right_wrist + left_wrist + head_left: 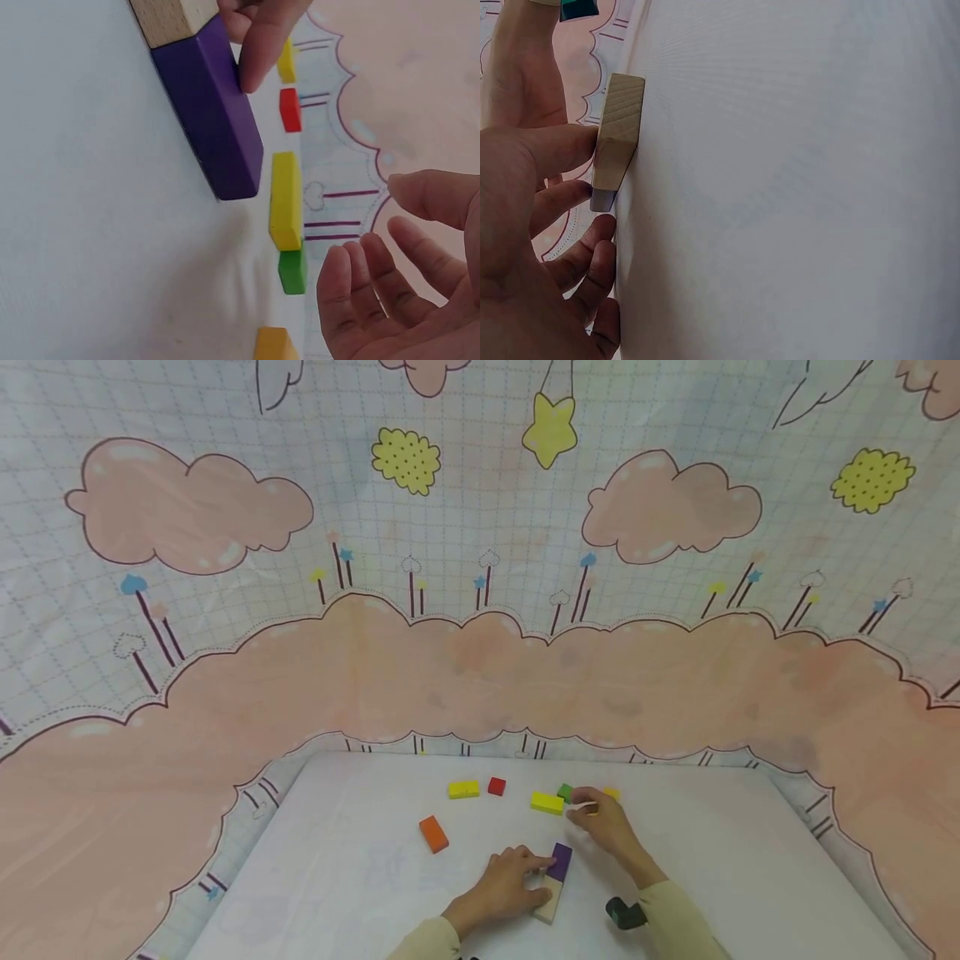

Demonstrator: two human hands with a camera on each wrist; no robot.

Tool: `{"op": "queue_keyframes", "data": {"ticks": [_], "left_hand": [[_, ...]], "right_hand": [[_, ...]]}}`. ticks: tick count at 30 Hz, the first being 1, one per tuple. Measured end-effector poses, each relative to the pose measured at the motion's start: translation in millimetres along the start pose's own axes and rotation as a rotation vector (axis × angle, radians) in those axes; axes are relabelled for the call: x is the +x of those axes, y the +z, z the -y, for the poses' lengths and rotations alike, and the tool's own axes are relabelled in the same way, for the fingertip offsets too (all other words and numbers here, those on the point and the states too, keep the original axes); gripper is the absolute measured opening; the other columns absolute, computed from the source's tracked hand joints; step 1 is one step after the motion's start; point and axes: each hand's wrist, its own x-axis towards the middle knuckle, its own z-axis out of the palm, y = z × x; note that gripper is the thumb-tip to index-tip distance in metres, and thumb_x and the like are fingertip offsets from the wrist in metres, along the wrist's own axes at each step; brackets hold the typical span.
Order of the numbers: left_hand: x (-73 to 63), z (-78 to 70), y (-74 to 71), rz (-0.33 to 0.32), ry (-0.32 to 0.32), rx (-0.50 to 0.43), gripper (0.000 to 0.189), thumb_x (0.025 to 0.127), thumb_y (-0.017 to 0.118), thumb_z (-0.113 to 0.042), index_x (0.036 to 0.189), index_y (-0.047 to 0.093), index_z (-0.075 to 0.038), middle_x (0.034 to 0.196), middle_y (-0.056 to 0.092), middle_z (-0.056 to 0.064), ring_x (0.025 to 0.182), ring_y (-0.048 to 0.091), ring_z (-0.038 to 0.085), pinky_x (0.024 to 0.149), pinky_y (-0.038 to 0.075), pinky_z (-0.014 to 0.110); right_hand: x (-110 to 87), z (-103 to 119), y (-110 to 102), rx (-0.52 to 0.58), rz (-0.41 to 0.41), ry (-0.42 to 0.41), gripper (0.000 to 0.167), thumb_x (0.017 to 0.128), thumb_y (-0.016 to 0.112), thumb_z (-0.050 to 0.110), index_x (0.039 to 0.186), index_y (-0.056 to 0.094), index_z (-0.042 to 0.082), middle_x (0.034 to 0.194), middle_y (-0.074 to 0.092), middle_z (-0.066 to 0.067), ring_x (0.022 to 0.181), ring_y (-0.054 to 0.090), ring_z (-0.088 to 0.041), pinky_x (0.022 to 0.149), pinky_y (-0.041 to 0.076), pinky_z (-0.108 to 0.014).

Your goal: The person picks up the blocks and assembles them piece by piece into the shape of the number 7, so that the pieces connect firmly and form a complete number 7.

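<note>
Left hand [507,885], spread, touches purple block [562,862] and wooden block [551,908]; right hand [604,823], spread, hovers near green block [565,792].

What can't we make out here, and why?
- Head: green block, partly behind right hand.
- Head: amber block, partly behind the same hand.
- Right wrist: amber block cut by bottom edge; wood block by top edge.
- Left wrist: left hand, cut off by left edge.

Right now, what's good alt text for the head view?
A person's left hand touches a purple block and a wooden block laid end to end; the right hand hovers near a green block. Other blocks dot the white table.
</note>
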Motion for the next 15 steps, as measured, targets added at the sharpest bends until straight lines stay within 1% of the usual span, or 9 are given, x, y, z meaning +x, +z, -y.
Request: {"op": "queue_keyframes", "data": {"ticks": [5,10,15], "left_hand": [[-0.7,0.0,0.7,-0.003,-0.002,-0.012,0.046,0.089,0.069,-0.038,0.134,0.060,-0.032,0.110,0.060,-0.007,0.097,0.049,0.007,0.083,0.038,0.029],[-1.1,-0.7,-0.1,-0.006,0.000,-0.006,0.046,0.089,0.069,-0.038,0.134,0.060,-0.032,0.110,0.060,-0.007,0.098,0.050,0.008,0.084,0.038,0.029],[-1.0,-1.4,-1.5,-0.001,-0.008,-0.007,0.046,0.089,0.069,-0.038,0.134,0.060,-0.032,0.110,0.060,-0.007,0.098,0.050,0.008,0.085,0.039,0.029]], "right_hand": [[3.2,-2.6,8.4,0.029,0.002,0.056,0.034,0.091,0.068,0.013,0.124,0.061,0.007,0.122,0.063,-0.013,0.100,0.063,-0.022,0.081,0.056,-0.034],[5.2,-8.1,16.4,0.045,0.003,0.077,0.033,0.091,0.068,0.012,0.122,0.062,0.008,0.122,0.064,-0.013,0.100,0.064,-0.021,0.082,0.057,-0.034],[6.7,-12.2,20.3,0.050,-0.001,0.089,0.033,0.091,0.067,0.012,0.124,0.062,0.006,0.123,0.063,-0.014,0.101,0.064,-0.023,0.084,0.057,-0.036]]}}
